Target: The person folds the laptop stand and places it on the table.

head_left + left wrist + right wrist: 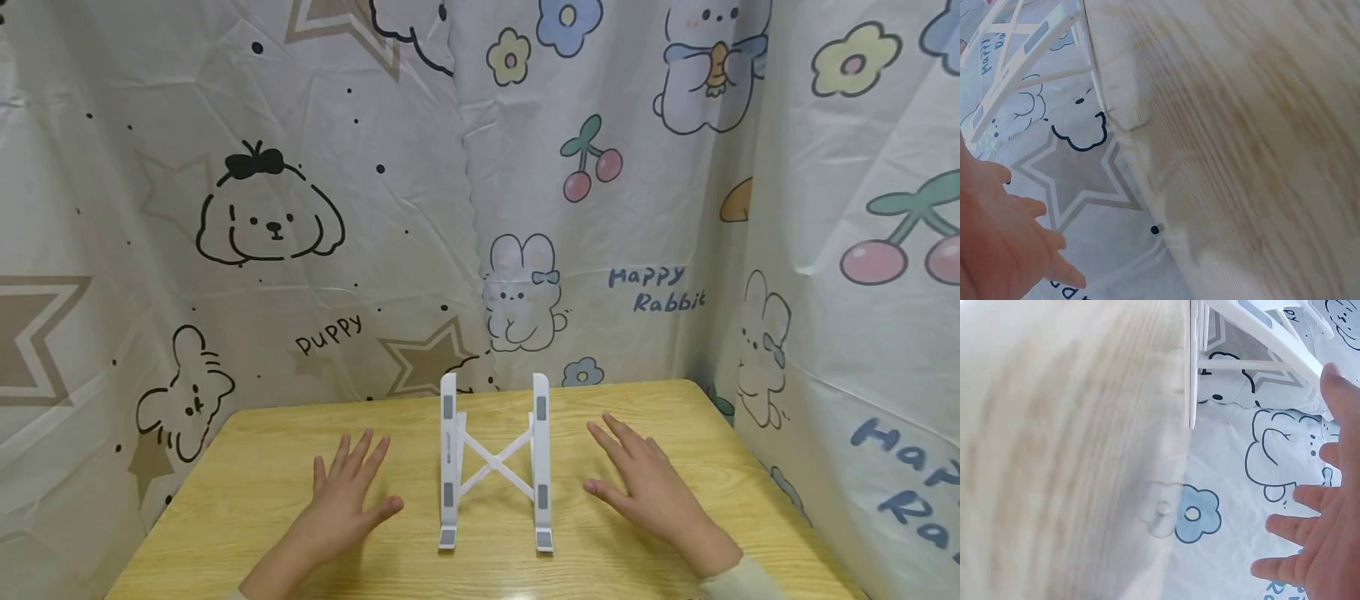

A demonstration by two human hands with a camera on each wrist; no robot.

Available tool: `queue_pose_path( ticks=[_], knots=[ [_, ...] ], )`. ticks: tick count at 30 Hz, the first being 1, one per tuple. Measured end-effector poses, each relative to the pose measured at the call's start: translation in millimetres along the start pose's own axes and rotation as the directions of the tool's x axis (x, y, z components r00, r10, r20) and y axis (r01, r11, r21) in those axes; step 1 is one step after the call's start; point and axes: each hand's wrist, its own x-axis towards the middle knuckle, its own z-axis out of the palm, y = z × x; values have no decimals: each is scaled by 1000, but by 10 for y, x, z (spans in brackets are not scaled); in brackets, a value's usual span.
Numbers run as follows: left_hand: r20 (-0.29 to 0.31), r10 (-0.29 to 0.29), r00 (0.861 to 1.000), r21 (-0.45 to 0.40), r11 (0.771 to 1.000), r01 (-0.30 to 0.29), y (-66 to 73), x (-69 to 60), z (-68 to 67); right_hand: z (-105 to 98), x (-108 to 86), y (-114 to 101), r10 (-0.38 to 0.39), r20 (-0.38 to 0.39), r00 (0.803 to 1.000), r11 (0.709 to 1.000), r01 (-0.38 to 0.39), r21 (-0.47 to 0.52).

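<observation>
A white folding laptop stand (pixel 496 461) stands unfolded at the middle of the table, its two slanted arms joined by an X-shaped brace, with grey pads along the arms. To its left my left hand (pixel 339 505) is held with fingers spread, apart from the stand. On the other side my right hand (pixel 651 492) also has its fingers extended and touches nothing. The left wrist view shows the left hand (pixel 1004 231) below part of the stand (pixel 1025 65). In the right wrist view, the right hand (pixel 1329 512) appears near one arm of the stand (pixel 1266 331).
The stand is on a light wood-grain table (pixel 285 450). Behind and to the right hangs a pale curtain (pixel 420 208) printed with puppies, rabbits, stars, cherries and flowers, close to the table's back edge.
</observation>
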Motion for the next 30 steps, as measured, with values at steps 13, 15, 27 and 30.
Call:
queue_pose_path(
  ticks=[13, 15, 27, 30],
  knots=[
    [-32, 8, 999, -87, 996, -11, 58, 33, -28, 69, -55, -69, 61, 11, 998, 990, -61, 126],
    [-38, 3, 999, -112, 994, -7, 57, 34, -11, 82, -63, -72, 81, 27, 996, 985, -84, 150],
    [14, -61, 998, -340, 938, 62, 112, 85, 57, 83, -29, -114, 192, 94, 977, 888, -214, 407],
    [36, -91, 995, -416, 904, 98, 145, 100, 68, 98, 1, -111, 198, 109, 974, 845, -226, 484]
  ],
)
